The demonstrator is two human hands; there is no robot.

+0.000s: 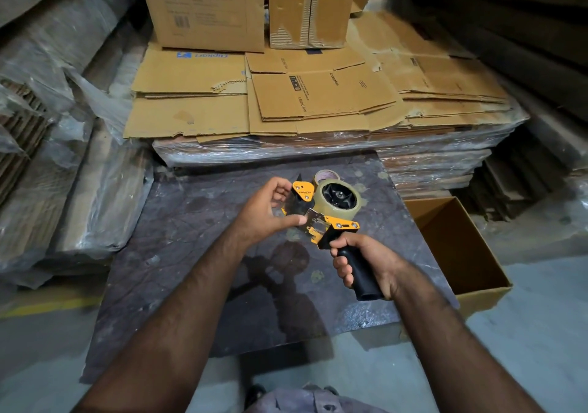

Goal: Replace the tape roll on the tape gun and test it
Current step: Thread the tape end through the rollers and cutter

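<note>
Two grips: right hand (366, 263) clenched on tape gun (324, 218) handle; left hand (270, 212) pinching thin, sticky tape ahead.

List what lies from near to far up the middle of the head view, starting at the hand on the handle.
Right hand gripping the tape gun → tape roll mounted on it → spare tape roll on the dark board → flattened cartons → upright cardboard boxes.
</note>
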